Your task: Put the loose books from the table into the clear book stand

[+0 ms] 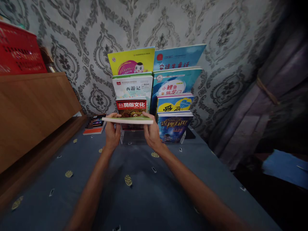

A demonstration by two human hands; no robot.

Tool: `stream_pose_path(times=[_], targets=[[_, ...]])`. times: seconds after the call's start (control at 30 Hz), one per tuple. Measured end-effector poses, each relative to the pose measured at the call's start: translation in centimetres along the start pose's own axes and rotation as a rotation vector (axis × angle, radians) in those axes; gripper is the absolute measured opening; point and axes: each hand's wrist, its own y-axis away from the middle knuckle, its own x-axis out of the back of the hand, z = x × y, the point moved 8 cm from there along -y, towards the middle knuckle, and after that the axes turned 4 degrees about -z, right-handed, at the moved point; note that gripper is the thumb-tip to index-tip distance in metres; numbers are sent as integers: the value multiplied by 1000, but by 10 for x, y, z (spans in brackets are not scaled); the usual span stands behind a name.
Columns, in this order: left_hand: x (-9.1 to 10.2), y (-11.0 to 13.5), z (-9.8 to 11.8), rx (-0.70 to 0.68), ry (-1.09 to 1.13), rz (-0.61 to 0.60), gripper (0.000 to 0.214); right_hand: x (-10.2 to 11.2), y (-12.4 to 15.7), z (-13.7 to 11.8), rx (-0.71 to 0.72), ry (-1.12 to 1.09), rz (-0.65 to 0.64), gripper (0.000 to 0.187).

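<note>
Between my two hands lies a thin book (127, 120), held nearly level so that its pale edge faces me. My left hand (112, 131) grips its left end, and my right hand (152, 132) grips the right end with the thumb on top. Just behind it, a red book (132, 107) stands in the left column of a clear tiered rack (133, 137). Above that are a white book (132, 86) and a yellow book (132, 61). In the right column stand a dark blue book (174, 128), a blue-and-yellow book (175, 103) and two larger blue books (176, 81).
Some books (95, 124) lie flat left of the rack on the dark blue patterned cloth (141, 186). A wooden cabinet (36, 106) with a red basket (20, 48) on it borders the left side. Patterned wallpaper is behind; a curtain (262, 93) hangs at right.
</note>
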Motion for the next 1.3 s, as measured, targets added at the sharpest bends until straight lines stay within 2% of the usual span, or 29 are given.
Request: stream_pose_path(times=[0.2,0.5,0.83,1.03,1.3], targets=[[-5,-13,-13,72,12,-20,23,-6,-13,16,-110,25,-10,31],[-8,-12,-32,111,-35,-37,21,-14,-14,28,-149,21,-55,26],[-9,-14,-25,87,-97,-29,27,-16,-14,39,-196,77,-95,21],[-11,-12,-32,89,-110,-40,29,-17,-13,42,-193,113,-103,15],[-18,-18,-32,54,-87,-95,28,-17,-11,55,-284,146,-150,14]])
